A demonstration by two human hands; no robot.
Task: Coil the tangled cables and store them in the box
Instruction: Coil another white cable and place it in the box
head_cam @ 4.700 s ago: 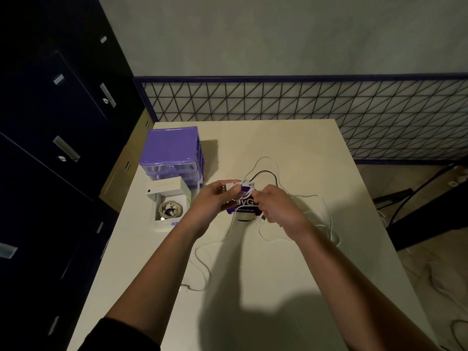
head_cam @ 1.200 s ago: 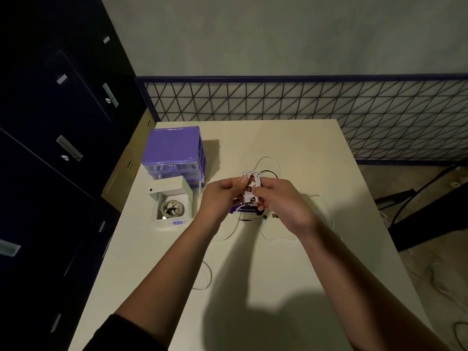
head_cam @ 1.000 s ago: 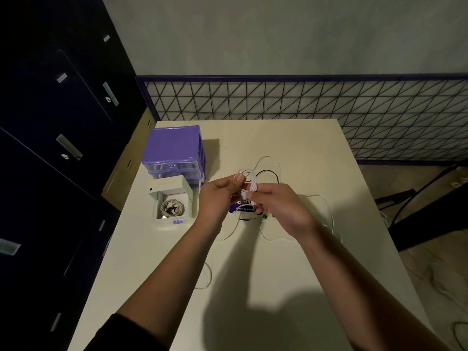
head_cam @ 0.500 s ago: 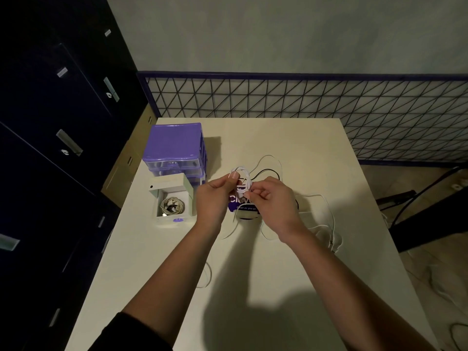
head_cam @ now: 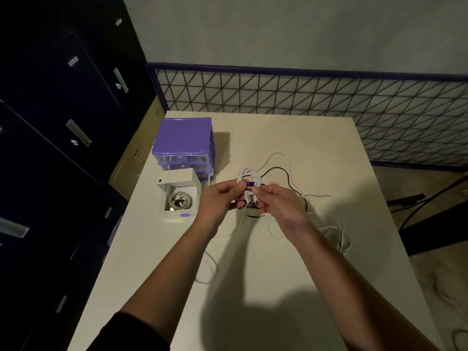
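Head view: two bare forearms are extended over a cream counter [head_cam: 291, 287], a dark sleeve being seen at the left elbow. A loose end of thin white wire [head_cam: 211, 268] is trailed on the counter beneath the left forearm. Above the middle of the counter, a small white cable coil [head_cam: 249, 179] is held up between the two hands. The left hand [head_cam: 219, 200] is curled, the coil's left side pinched between thumb and fingers; the right hand [head_cam: 279, 205] is curled too, the strands below the coil pinched at its fingertips. The hands are close together, almost touching. Just behind and under them a purple-and-white object [head_cam: 250, 209] is partly hidden; what it is cannot be told. To the right, tangled white cables [head_cam: 338, 224] are spread on the counter, and a black cable [head_cam: 283, 173] is looped beyond the hands. To the left, an open white box [head_cam: 188, 192] is set on the counter with a coiled cable [head_cam: 180, 200] inside it. Directly behind the box stands a purple drawer unit [head_cam: 184, 141]. Beyond the counter's far edge a wire mesh panel [head_cam: 304, 95] is seen against the wall, with dark cabinets [head_cam: 63, 110] at the left.
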